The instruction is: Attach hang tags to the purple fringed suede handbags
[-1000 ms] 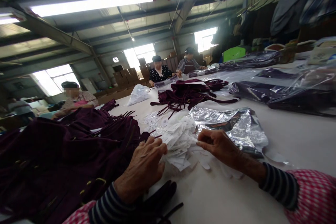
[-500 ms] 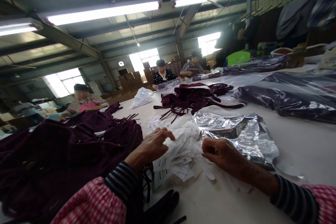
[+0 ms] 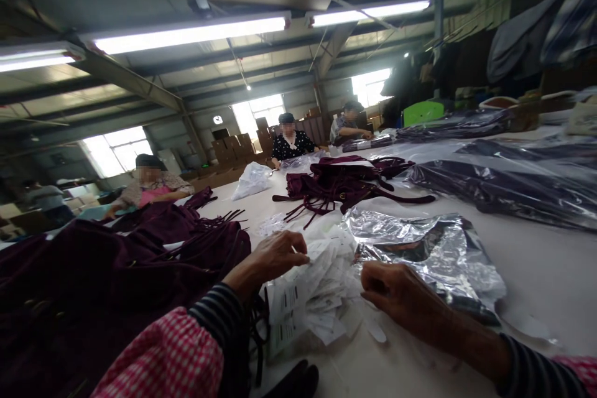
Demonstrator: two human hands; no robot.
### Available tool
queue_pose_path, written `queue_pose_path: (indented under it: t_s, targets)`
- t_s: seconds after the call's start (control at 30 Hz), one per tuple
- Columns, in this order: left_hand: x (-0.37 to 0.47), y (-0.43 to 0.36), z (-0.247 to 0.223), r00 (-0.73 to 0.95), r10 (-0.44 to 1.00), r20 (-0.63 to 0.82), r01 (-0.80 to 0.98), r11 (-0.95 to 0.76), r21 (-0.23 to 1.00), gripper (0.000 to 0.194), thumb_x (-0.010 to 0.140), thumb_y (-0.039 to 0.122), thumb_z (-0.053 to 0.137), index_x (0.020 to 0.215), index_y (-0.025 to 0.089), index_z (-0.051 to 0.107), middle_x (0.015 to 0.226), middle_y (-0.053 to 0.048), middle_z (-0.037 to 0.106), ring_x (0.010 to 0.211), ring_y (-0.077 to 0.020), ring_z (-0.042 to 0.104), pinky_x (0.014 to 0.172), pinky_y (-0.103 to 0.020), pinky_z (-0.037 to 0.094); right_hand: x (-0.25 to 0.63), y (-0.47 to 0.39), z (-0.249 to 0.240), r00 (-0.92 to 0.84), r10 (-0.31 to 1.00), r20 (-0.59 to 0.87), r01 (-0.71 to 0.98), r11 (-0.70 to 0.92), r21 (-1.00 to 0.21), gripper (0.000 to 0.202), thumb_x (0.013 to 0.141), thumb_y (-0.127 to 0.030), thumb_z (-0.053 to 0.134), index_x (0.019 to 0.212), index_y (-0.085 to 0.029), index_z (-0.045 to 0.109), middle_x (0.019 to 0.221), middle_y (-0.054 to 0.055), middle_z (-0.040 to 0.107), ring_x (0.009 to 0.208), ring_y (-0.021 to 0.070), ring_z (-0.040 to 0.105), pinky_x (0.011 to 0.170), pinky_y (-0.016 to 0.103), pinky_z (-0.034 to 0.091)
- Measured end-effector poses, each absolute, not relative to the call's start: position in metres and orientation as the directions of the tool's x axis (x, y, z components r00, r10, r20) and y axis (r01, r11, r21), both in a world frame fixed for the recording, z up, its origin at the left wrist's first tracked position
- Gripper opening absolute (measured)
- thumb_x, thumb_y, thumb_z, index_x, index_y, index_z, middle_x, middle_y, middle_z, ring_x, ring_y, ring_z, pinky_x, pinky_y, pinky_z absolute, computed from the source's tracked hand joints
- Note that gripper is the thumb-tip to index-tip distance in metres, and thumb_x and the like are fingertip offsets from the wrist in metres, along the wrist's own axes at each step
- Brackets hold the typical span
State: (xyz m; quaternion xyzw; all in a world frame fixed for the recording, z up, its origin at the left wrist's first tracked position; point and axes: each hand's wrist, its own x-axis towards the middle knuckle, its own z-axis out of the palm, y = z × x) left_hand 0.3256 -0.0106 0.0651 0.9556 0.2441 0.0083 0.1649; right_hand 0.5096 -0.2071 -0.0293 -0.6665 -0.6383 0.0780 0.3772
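Observation:
A loose pile of white paper labels (image 3: 321, 298), some with printed lines, lies between my hands. My left hand (image 3: 275, 255) is over the pile's left side, thumb and forefinger closed together at the tips; whatever they pinch blends into the white slips. At the right edge of the pile, my right hand (image 3: 392, 289) has its fingers curled in against the thumb, and what is inside is hidden. A crinkled silver plastic bag (image 3: 448, 261) lies just beyond my right hand. Dark purple fabric bags (image 3: 140, 261) are heaped beside my left arm.
Another purple bag with straps (image 3: 336, 180) lies farther up the white table (image 3: 536, 273). Plastic-wrapped purple goods (image 3: 489, 193) are on the right. A white plastic bag (image 3: 252, 180) stands beyond the labels. Co-workers (image 3: 291, 140) sit along the far side; a green chair back (image 3: 422, 113) shows behind.
My left thumb and forefinger have closed together over the labels. My right hand has shifted slightly down. The far right co-worker has leaned and reached an arm across.

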Motion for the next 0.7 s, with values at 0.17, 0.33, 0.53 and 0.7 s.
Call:
queue_pose_path:
  t_s: [0.17, 0.33, 0.53, 0.7]
  targets:
    - [0.353, -0.006, 0.055, 0.908, 0.418, -0.003, 0.395, -0.855, 0.335, 0.046, 0.069, 0.031, 0.078, 0.114, 0.028, 0.071, 0.113, -0.003, 0.07, 0.104, -0.0241, 0.064, 0.088, -0.033, 0.047, 0.51, -0.206, -0.029, 0.175, 0.908, 0.381, 0.806, 0.091, -0.585, 0.017, 0.079, -0.011, 0.059, 0.069, -0.02, 0.048, 0.068, -0.003, 0.057, 0.064, 0.0125, 0.051, 0.061, 0.025, 0.033]
    - [0.356, -0.003, 0.056, 0.91, 0.415, 0.011, 0.387, -0.857, 0.341, 0.018, 0.077, 0.032, 0.067, 0.088, 0.02, 0.077, 0.081, -0.001, 0.074, 0.078, -0.0187, 0.067, 0.069, -0.026, 0.047, 0.509, -0.206, -0.03, 0.167, 0.911, 0.378, 0.803, 0.097, -0.588, 0.017, 0.077, -0.009, 0.06, 0.069, -0.02, 0.049, 0.068, -0.003, 0.057, 0.064, 0.0124, 0.052, 0.061, 0.025, 0.033]
    - [0.35, -0.016, 0.062, 0.9, 0.394, 0.188, 0.344, -0.905, 0.249, 0.013, 0.082, 0.023, 0.059, 0.082, 0.021, 0.072, 0.082, -0.002, 0.072, 0.083, -0.0199, 0.064, 0.079, -0.03, 0.044, 0.51, -0.208, -0.028, 0.178, 0.911, 0.372, 0.783, 0.098, -0.614, 0.017, 0.078, -0.011, 0.062, 0.069, -0.02, 0.05, 0.067, -0.004, 0.057, 0.063, 0.0122, 0.051, 0.061, 0.024, 0.033]
    - [0.348, -0.029, 0.067, 0.923, 0.293, 0.248, 0.237, -0.944, 0.23, 0.009, 0.078, 0.016, 0.061, 0.072, 0.02, 0.065, 0.09, -0.002, 0.071, 0.087, -0.0184, 0.064, 0.083, -0.029, 0.045, 0.51, -0.208, -0.027, 0.173, 0.913, 0.37, 0.772, 0.107, -0.626, 0.018, 0.077, -0.011, 0.063, 0.069, -0.02, 0.049, 0.066, -0.005, 0.054, 0.061, 0.0113, 0.048, 0.06, 0.024, 0.031]
